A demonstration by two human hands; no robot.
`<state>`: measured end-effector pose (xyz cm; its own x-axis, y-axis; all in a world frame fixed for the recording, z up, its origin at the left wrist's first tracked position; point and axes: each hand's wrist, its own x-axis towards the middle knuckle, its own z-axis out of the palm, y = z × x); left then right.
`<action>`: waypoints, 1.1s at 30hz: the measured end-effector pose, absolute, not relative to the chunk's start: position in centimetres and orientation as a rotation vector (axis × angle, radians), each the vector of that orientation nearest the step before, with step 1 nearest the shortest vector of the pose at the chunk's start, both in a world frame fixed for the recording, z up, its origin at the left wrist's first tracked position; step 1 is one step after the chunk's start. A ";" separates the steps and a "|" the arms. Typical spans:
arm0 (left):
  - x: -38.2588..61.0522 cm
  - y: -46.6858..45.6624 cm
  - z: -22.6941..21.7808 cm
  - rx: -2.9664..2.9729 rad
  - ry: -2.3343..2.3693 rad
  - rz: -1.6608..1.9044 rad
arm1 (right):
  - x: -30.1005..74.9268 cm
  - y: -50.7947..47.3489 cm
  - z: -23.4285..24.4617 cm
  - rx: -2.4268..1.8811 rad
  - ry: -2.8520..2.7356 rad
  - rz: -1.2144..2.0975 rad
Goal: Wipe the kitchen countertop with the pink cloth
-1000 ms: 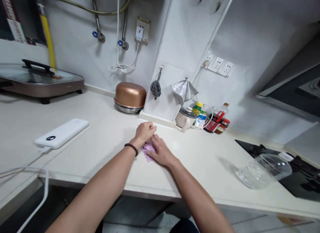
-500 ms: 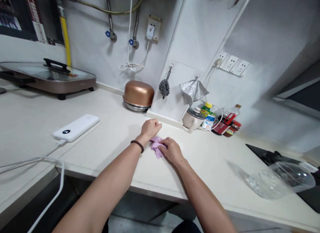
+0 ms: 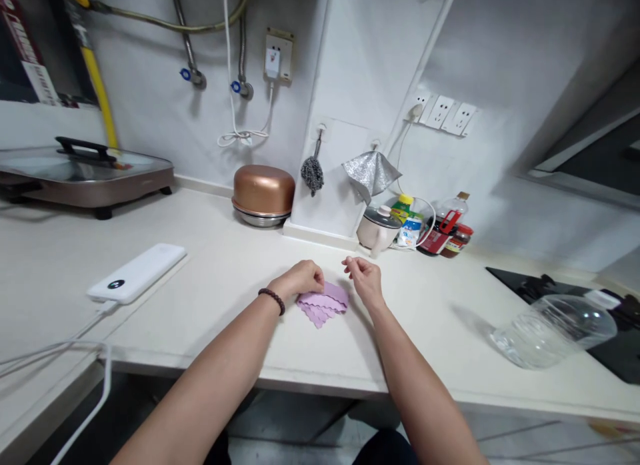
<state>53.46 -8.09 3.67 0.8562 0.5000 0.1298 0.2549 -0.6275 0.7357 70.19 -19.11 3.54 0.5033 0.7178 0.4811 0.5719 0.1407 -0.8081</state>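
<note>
A small purple cloth (image 3: 324,303) with scalloped edges lies folded in layers on the white counter (image 3: 235,278). My left hand (image 3: 299,280), with a bead bracelet at the wrist, rests curled at the cloth's left edge and pinches it. Just past the cloth's right corner, my right hand (image 3: 364,279) hovers with its fingertips pinched together; I see nothing between them.
A white power bank (image 3: 136,272) with its cable lies at the left. A copper pot (image 3: 263,194), a small rice cooker (image 3: 377,228) and several bottles (image 3: 430,226) stand along the back wall. A clear plastic jug (image 3: 553,330) lies on its side by the black hob (image 3: 560,298).
My right hand has lifted off the cloth and moved to the right, so the folded layers now show. The left hand stays at the cloth's left edge.
</note>
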 end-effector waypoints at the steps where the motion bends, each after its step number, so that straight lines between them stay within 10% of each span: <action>1: 53.5 -8.5 3.5 2.259 0.534 0.335 | 70.6 -19.1 3.6 -1.530 -1.142 0.134; 7: 53.7 -9.3 3.6 2.131 0.719 0.016 | 71.2 -19.1 3.2 -1.550 -1.220 0.152; 13: 52.8 -6.1 3.5 2.403 1.139 0.480 | 70.1 -18.9 2.4 -1.535 -1.311 0.243; 25: 54.9 -10.5 3.9 2.599 0.521 0.290 | 70.8 -18.8 2.4 -1.502 -1.302 0.184; 33: 52.9 -4.0 2.3 2.412 1.378 0.652 | 71.3 -18.8 1.8 -1.550 -1.292 0.191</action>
<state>52.87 -4.01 2.35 0.4408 0.8646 0.2413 0.7350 -0.5019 0.4559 71.32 -18.82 1.81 0.4019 0.7866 0.4689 0.6175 0.1453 -0.7730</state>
